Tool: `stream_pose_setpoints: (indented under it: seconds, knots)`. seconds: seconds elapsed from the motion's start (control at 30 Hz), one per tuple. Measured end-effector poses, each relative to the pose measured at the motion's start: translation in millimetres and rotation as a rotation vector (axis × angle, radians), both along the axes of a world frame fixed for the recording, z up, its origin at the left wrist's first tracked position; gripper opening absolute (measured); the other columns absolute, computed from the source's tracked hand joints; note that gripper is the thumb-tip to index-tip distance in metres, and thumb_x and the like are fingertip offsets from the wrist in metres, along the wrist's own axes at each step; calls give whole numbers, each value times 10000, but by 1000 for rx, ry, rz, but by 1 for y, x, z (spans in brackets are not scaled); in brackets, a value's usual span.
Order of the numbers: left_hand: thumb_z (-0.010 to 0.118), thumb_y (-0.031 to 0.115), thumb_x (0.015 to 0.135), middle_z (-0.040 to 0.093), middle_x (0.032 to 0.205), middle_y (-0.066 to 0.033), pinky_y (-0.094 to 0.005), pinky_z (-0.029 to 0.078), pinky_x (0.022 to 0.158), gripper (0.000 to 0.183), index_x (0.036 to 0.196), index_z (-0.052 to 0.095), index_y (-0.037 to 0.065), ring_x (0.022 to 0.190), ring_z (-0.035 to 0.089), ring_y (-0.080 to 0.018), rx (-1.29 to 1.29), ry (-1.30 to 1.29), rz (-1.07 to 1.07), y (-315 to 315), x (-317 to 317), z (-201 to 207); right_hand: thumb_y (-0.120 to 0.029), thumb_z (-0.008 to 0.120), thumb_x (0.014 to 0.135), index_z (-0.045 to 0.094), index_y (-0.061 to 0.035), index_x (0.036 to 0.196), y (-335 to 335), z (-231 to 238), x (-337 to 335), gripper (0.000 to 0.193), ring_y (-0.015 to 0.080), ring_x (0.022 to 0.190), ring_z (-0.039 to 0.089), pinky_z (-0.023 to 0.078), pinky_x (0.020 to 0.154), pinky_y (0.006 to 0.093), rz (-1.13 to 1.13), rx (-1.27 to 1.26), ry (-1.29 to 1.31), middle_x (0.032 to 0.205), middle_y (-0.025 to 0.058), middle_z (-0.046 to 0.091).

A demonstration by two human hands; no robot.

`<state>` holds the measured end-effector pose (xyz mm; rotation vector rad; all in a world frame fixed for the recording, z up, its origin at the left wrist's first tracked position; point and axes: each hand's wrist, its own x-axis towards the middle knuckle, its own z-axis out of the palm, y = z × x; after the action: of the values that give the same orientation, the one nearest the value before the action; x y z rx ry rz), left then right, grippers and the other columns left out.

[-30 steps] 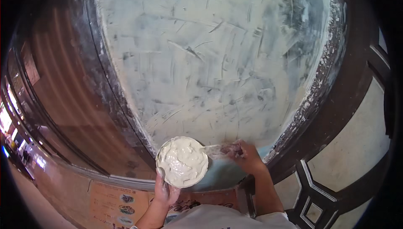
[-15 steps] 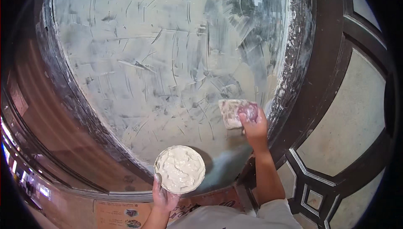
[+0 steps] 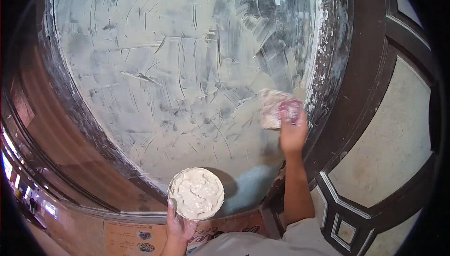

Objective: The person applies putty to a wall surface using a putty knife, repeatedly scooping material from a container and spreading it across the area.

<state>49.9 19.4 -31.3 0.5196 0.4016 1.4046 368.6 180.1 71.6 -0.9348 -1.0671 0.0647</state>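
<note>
My left hand point(image 3: 180, 225) is closed on the near left side of a round tub point(image 3: 171, 191) full of creamy white putty point(image 3: 196, 193), thumb up along its rim. Out to the right, my right hand point(image 3: 294, 127) grips a flat, roughly square putty-smeared spreader point(image 3: 271, 110) whose material I cannot make out. Its face lies at or close to the upright panel point(image 3: 140, 96), which carries streaky pale putty with many curved scrape lines. Darker, thinly coated patches show at the panel's upper right. White smears coat the fingers of my right hand.
A putty-spattered dark frame edge point(image 3: 323, 54) runs down the panel's right side, with dark wood panelling point(image 3: 365, 35) with pale insets beyond it. On the left stands a brown glossy surface point(image 3: 61, 129). Below lies an orange printed sheet point(image 3: 124, 239).
My right hand has moved up and to the right with the spreader, toward the panel's right edge. The tub in my left hand sits slightly lower and further left in view.
</note>
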Motion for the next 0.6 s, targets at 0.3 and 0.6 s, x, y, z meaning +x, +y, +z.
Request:
stream_pose_setpoints:
  seconds: [0.3,0.6]
  knots:
    - [428,537,995,296,1586,-171,-598,399,1092,733,1564,225,123,1402,385,-403,9,-85,-36,4,20,-23,-160,699,910,550,70,1238,3,-24,-4,427,211,1019,610,490,921,329,-172,-213,-30,1149,182,622]
    - [449,554,981,320,1581,-150,-601,388,1099,736,1556,260,136,1406,383,-393,-53,-54,1,0,33,-26,-210,701,923,564,9,1128,2,-16,-13,330,285,882,666,524,794,403,27,-205,-242,1008,158,669]
